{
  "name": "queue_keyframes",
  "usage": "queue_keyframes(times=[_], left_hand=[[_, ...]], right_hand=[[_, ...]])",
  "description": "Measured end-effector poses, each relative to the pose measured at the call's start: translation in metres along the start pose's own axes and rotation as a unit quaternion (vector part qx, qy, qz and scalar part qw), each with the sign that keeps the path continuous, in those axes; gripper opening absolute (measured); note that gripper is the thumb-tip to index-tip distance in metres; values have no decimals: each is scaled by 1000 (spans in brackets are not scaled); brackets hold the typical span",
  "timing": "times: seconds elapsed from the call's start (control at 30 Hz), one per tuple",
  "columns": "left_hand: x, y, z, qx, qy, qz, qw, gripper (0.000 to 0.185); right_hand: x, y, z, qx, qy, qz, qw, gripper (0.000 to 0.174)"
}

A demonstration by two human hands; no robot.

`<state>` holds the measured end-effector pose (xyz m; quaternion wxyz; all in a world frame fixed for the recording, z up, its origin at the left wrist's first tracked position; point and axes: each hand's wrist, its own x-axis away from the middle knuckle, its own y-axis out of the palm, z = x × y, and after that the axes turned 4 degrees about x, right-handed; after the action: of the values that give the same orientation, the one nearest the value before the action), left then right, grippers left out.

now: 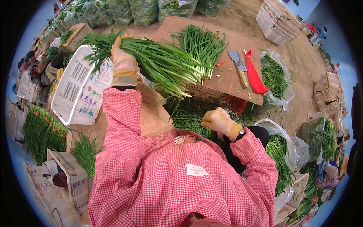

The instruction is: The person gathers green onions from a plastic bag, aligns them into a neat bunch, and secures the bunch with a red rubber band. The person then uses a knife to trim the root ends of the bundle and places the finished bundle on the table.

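Observation:
My left hand (122, 58), in a pale stained glove, grips a large bunch of Chinese chives (161, 61) near the leafy end. The pale stem ends point right, over the near left part of a brown board (173, 31). My right hand (221, 122), also gloved, is held before my waist with its fingers curled; nothing shows in it. Below it lie loose green leaves (190, 119). On the board rests a second pile of chives (200, 48). To its right are a knife (238, 62) with a wooden handle and a bundle of red ties (252, 73).
A white plastic crate (82, 93) stands at my left. Tied chives (44, 130) stand beyond it. Plastic bags of greens (273, 76) flank the board's right side. Filled bags (144, 11) line the back. Stacked crates (276, 24) stand far right. People (42, 66) sit at far left.

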<state>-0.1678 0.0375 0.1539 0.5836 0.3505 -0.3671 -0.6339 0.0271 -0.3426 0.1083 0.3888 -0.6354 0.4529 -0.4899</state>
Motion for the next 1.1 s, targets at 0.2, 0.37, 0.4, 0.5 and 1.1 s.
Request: queue_keyframes(times=[0.2,0.37,0.4,0.5,1.1], left_hand=[[27,14,-11,-11,-43,-57,997,21],[50,32,-23,-9,-72,-40,997,22],[51,33,-24,2,-83,-27,996,24],[48,26,-25,-41,-87,-14,995,24],[112,-88,-16,64,-170,-37,983,22]], right_hand=[[-19,-39,-17,74,-29,470,879,27],[-72,-55,-41,195,-80,500,840,32],[-78,-53,-43,196,-70,527,824,31],[-89,-43,-44,178,-55,549,815,22],[1,1,-37,25,-160,400,902,25]])
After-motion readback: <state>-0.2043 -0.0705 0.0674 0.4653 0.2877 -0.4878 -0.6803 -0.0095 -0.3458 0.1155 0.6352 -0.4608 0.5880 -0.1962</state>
